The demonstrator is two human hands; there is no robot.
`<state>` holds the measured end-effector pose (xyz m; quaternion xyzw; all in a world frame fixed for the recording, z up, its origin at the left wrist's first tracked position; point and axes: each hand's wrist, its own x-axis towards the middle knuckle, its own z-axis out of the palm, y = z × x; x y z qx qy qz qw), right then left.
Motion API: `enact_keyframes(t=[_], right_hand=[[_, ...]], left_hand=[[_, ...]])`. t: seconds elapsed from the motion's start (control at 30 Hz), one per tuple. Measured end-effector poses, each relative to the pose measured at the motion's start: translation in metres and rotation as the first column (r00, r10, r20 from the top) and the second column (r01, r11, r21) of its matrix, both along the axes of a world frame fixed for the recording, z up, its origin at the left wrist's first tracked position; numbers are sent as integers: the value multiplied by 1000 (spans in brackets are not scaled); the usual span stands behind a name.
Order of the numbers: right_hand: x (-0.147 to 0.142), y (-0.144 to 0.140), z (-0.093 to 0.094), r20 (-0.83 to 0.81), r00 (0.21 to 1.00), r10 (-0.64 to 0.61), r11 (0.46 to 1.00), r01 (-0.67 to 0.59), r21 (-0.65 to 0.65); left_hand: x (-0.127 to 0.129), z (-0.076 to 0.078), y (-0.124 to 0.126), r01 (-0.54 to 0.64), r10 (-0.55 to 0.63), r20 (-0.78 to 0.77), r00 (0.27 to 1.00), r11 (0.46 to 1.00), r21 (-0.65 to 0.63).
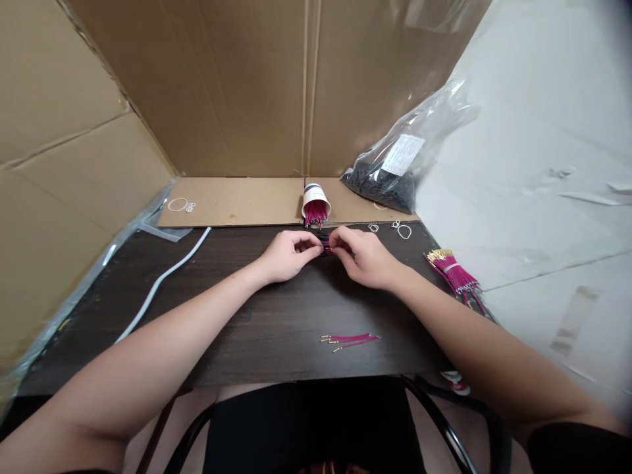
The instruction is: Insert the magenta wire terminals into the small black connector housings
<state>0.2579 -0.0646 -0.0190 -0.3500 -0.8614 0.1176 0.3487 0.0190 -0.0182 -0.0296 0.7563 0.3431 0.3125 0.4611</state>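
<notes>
Pinching small black connector (324,244) from both sides: left hand (286,255) fingertips clenched on its left end, right hand (363,258) gripping right end with magenta wire. Connector held low over dark table (237,316), just before tipped paper cup (315,203) holding magenta wires. Loose wires (348,340) nearer than connector; wire bundle (451,270) right; bag (399,158) of black parts behind.

Matt dark wood-grain table (276,329); rough brown cardboard wall (237,85); glossy clear plastic bag (419,141); paper cup (315,196).
</notes>
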Motion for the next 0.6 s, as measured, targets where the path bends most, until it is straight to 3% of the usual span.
enact_keyframes(t=[0.37, 0.6], right_hand=[[1, 1, -2, -33, 999, 3, 999, -4, -33], [2, 1, -2, -22, 1000, 9, 1000, -9, -16]], left_hand=[[-1, 1, 0, 21, -20, -21, 1000, 999, 43], [-1, -1, 1, 38, -38, -4, 999, 999, -1]])
